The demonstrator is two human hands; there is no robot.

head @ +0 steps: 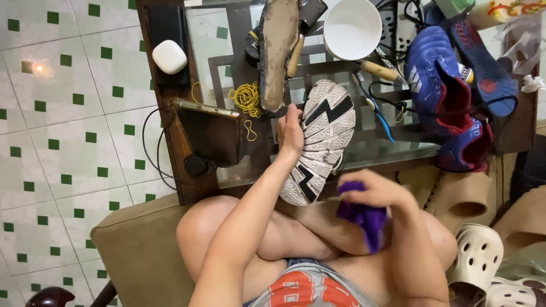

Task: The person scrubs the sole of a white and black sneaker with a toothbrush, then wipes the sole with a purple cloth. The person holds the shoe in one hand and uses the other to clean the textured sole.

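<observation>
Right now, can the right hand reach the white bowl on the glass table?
Probably yes. The right hand holds a purple cloth, and the upturned shoe stands partly between it and the white bowl, but passing beside it looks possible.

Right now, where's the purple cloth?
Head view, lower centre-right: the purple cloth is bunched in the right hand, above the lap, beside the heel of the white shoe.

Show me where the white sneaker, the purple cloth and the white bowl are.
white sneaker (321,142): head view, middle of its upturned sole.
purple cloth (364,219): head view, bunched part below the right hand.
white bowl (351,27): head view, its inside.
</observation>
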